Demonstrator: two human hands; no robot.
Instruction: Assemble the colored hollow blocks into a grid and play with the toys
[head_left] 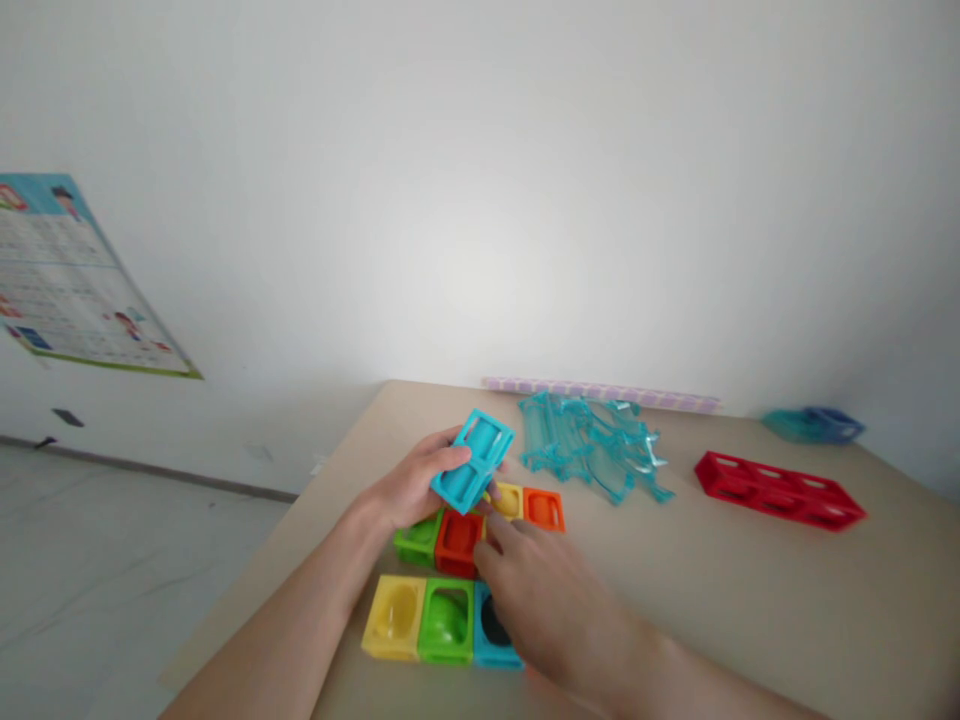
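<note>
A light-blue two-section block point(474, 460) is held tilted above the table in my left hand point(424, 475), its thumb on the block's face. My right hand point(532, 585) reaches over the coloured blocks, its fingers bent and pointing toward the underside of the light-blue block; whether the fingertips grip anything is hidden. Beneath the hands lie a green block point(418, 542), a red block point(458, 543), a yellow block point(508, 500) and an orange block point(544, 509). Nearer me is a row with a yellow block point(394, 618), a green block point(448, 622) and a blue block point(497, 655), partly covered by my right hand.
Translucent teal pieces point(592, 445) lie in a pile at the back of the table point(637, 600). A long red block frame point(780, 490) sits to the right, with blurred blue pieces point(817, 425) behind it. A patterned purple strip point(600, 394) runs along the wall.
</note>
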